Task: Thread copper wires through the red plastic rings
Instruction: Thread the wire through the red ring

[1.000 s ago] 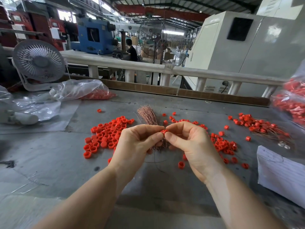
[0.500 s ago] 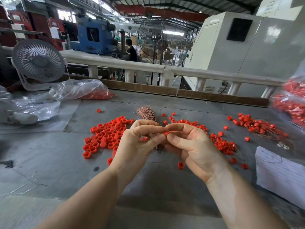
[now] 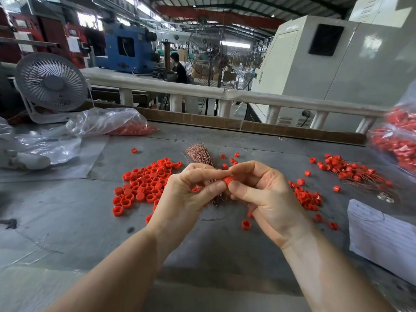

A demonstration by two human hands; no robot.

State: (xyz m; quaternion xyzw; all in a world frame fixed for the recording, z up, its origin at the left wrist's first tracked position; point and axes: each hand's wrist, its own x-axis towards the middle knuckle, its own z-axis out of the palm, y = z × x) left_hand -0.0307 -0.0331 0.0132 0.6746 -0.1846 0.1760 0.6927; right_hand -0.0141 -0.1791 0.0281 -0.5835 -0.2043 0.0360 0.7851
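Both forearms are stretched forward over the grey bench (image 3: 56, 217) and angled inward, so that the two hands meet above the copper wire bundle (image 3: 200, 155). The left hand (image 3: 186, 199) is turned with its palm towards the right, its fingers curled and its thumb extended to the red ring (image 3: 227, 181). The right hand (image 3: 263, 194) is raised with its palm towards the left, its wrist bent back and its fingers curled. The red ring is pinched between the thumb and forefinger of each hand, held in the air just in front of the bundle. Whether a wire is passed through the ring cannot be told.

The bundle is laid on the bench with its fanned end pointing away, its near end hidden behind the hands. A heap of loose rings (image 3: 144, 185) is spread to the left of the bundle, and a smaller scatter of rings (image 3: 306, 197) lies to its right. Further right of the bundle, a pile of rings with wires (image 3: 351, 172) is seen. A white desk fan (image 3: 50, 83) stands well beyond the bundle to the left, and a clear plastic bag (image 3: 105, 122) lies just beside the fan.
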